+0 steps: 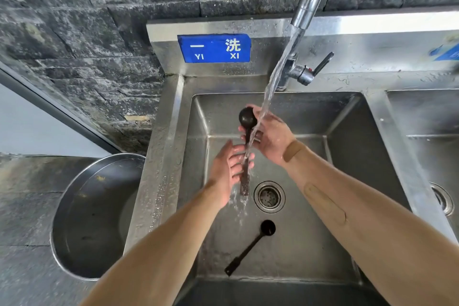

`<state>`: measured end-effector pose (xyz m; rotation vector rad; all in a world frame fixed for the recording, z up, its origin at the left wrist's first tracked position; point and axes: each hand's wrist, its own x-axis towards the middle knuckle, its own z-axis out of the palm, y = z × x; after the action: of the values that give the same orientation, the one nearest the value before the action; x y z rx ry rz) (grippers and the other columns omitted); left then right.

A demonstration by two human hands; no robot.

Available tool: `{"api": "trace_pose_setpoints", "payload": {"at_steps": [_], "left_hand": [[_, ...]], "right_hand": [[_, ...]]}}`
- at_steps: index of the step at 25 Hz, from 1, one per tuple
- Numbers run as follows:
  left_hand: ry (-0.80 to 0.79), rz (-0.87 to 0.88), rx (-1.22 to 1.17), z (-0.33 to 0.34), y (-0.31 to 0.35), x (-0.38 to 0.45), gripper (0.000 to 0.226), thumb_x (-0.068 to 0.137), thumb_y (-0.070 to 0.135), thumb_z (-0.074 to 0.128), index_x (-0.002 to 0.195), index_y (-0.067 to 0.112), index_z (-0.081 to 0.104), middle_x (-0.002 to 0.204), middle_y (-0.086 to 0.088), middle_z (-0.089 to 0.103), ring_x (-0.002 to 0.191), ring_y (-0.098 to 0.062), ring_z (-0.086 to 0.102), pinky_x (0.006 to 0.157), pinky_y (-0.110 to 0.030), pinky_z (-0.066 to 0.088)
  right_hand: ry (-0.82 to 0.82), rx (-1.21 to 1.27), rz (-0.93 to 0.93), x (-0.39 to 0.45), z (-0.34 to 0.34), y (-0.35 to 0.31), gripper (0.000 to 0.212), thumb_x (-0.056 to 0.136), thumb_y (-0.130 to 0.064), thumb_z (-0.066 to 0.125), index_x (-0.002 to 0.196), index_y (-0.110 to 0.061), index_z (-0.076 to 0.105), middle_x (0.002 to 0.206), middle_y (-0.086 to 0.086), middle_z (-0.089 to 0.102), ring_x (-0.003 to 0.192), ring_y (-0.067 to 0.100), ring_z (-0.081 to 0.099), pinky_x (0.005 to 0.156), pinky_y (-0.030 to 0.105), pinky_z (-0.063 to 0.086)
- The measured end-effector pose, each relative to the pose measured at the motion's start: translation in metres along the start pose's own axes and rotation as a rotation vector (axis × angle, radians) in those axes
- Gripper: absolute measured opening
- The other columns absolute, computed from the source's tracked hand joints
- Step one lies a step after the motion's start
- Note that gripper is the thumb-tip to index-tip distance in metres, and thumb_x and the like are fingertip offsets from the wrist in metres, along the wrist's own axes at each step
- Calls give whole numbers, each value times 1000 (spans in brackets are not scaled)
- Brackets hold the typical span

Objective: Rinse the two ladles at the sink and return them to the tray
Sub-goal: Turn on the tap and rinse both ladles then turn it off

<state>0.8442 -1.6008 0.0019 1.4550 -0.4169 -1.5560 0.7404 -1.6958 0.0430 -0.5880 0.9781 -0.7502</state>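
The first ladle (pixel 247 131) was gripped near its bowl by the right hand (pixel 270 136) while its handle was rubbed by the open fingers of the left hand (pixel 227 169) under the running water (pixel 278 74). The second ladle (pixel 250 247) was left below the hands on the sink (pixel 347 181) floor; rinsing was judged half done, and swapping ladles would be called for next, with no tray in view

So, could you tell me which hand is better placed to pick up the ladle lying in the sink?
Left, probably: the left hand only brushes the held ladle's handle, while the right hand grips it.
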Motion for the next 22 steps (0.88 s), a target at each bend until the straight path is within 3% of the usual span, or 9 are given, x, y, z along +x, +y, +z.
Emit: {"api": "trace_pose_setpoints", "payload": {"at_steps": [5,10,12,14,17,20,22], "left_hand": [[65,-131,-19,-18,-66,-17,43,99,52,35,113,24,66,102,3,78,92,-14,74,83,-36,47],[142,-264,-23,-29,-112,-32,34,100,40,41,109,21,69,98,0,79,93,-21,71,91,-39,48],[180,-325,-74,-31,-123,-36,31,101,31,46,106,15,72,91,-4,78,83,-21,63,81,-36,48],[217,-363,-70,-31,-130,-37,26,99,22,51,101,10,74,87,-5,73,73,-17,56,71,-31,45],[267,-382,-11,-28,-140,-35,15,94,14,61,96,10,75,89,-4,72,79,-16,60,75,-29,45],[306,-388,60,-16,-148,-28,15,89,10,68,103,9,72,103,-7,73,100,-23,64,91,-36,47],[311,-392,129,-6,-157,-22,12,88,9,68,97,14,73,99,-4,74,96,-22,66,86,-35,51]], "right_hand": [[6,24,151,-6,-33,70,21,97,-25,52,112,-14,63,110,15,66,88,27,65,75,37,53],[54,53,257,-12,-52,124,15,95,-24,57,103,-20,70,103,13,73,84,28,70,70,36,55],[91,75,293,-13,-58,141,19,97,-23,53,106,-18,69,100,14,73,78,27,70,68,35,54],[132,99,332,-13,-62,153,26,99,-24,47,108,-14,69,94,13,72,73,27,67,68,35,51],[176,60,365,-18,-68,163,24,94,-32,54,100,-12,67,76,6,73,66,24,64,62,35,44],[198,-81,363,-30,-83,173,23,89,-28,66,107,-13,66,95,6,73,75,21,68,62,33,53],[208,-181,375,-37,-96,180,19,89,-11,65,108,-9,66,106,16,72,83,27,68,70,39,57]]}}
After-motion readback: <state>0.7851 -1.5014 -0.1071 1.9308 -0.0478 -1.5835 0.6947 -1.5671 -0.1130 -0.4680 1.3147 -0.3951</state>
